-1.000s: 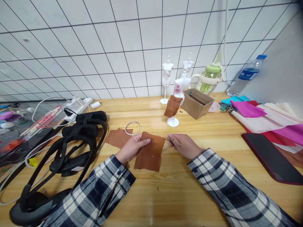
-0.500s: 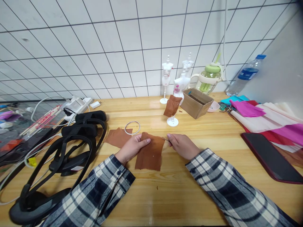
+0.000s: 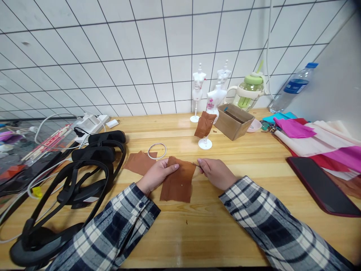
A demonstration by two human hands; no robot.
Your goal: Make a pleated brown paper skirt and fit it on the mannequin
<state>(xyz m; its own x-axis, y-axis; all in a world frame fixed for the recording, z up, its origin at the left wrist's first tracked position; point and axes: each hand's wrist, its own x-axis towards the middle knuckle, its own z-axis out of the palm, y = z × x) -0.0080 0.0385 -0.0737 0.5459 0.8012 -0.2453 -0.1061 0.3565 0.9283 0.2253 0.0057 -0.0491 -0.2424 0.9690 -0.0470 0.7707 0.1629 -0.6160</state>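
Note:
A brown cloth piece (image 3: 178, 184) hangs from my left hand (image 3: 158, 173), the thumb pressed on its upper left part. At the cloth's upper right corner, my right hand (image 3: 213, 171) pinches a thin dark metal tool (image 3: 196, 165), whose tip touches or nearly touches the edge; its kind is too small to tell. Another brown cloth (image 3: 138, 162) lies flat to the left, partly under a silver ring (image 3: 157, 151). Ahead, a small white dress form (image 3: 216, 98) on a round base has a brown cloth (image 3: 205, 124) on its lower front.
Two more dress forms (image 3: 198, 84) stand behind, near a cardboard box (image 3: 235, 122), green-lidded jug (image 3: 251, 90) and water bottle (image 3: 293, 88). Coloured fabrics (image 3: 318, 141) and a phone (image 3: 323, 186) lie right. Black headsets (image 3: 70, 180), cables and a power strip (image 3: 91, 126) are left.
The view has shifted very slightly. Both hands keep nearly the same hold, and the tool's tip stays by the cloth's upper right corner.

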